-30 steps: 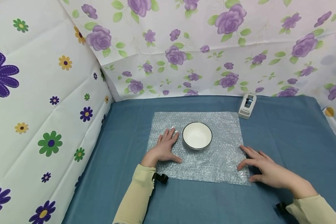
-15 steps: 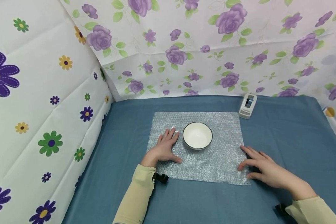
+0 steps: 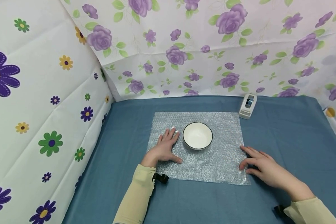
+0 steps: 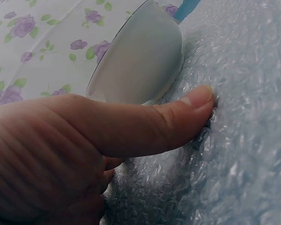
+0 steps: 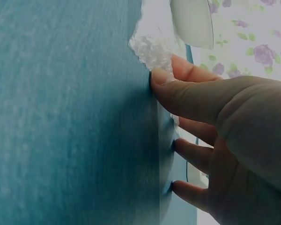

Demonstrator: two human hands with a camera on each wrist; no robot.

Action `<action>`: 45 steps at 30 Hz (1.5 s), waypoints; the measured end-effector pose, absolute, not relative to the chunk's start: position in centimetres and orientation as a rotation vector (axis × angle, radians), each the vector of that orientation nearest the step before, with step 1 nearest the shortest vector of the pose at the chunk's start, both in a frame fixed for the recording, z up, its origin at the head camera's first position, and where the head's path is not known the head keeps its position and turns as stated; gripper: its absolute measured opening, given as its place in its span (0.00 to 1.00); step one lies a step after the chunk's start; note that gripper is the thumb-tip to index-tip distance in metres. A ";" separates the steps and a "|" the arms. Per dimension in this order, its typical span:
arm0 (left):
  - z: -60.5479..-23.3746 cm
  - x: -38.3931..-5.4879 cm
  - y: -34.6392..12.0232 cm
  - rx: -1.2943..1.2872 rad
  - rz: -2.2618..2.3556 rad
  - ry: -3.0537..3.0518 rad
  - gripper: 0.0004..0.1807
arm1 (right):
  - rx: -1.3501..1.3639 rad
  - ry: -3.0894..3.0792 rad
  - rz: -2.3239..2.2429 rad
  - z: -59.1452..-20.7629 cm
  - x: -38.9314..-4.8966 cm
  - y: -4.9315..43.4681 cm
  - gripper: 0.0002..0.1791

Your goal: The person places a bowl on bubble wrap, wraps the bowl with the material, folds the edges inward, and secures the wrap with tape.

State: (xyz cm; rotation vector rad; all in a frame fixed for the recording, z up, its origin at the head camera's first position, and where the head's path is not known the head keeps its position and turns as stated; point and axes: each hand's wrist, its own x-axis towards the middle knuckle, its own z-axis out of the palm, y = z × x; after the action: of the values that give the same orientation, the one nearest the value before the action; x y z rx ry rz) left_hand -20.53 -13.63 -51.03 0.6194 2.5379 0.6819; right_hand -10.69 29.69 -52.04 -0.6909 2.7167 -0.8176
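In the head view a sheet of bubble wrap (image 3: 221, 168) lies flat, and a white bowl with a dark rim (image 3: 197, 136) stands upright on it. My left hand (image 3: 163, 151) rests on the sheet's left part with fingers spread, beside the bowl but apart from it. The left wrist view shows the left thumb (image 4: 150, 124) pressing on the wrap near the bowl's side (image 4: 140, 56). At the right edge of the sheet, my right hand (image 3: 264, 168) pinches the border between thumb and index finger. Its other fingers touch down close by in the right wrist view.
A white and grey device with a dark window (image 3: 247, 106) lies at the back right of the blue cloth (image 3: 207, 202), just past the sheet's corner. Floral curtains (image 3: 156, 40) stand behind and at the left.
My right thumb has moved in toward the index finger at the sheet's right edge. The left hand, bowl and bubble wrap look unmoved.
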 end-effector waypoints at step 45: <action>-50.9 -20.4 -13.8 0.626 0.679 2.508 0.68 | -0.609 3.022 -1.088 -51.4 -14.7 26.5 0.15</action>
State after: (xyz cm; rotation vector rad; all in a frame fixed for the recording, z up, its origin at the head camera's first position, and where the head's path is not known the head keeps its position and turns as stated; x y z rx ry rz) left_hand -20.44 -13.81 -50.91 0.6255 2.5083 0.6789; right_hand -14.74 26.45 -51.37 -0.6092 3.0220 -1.0882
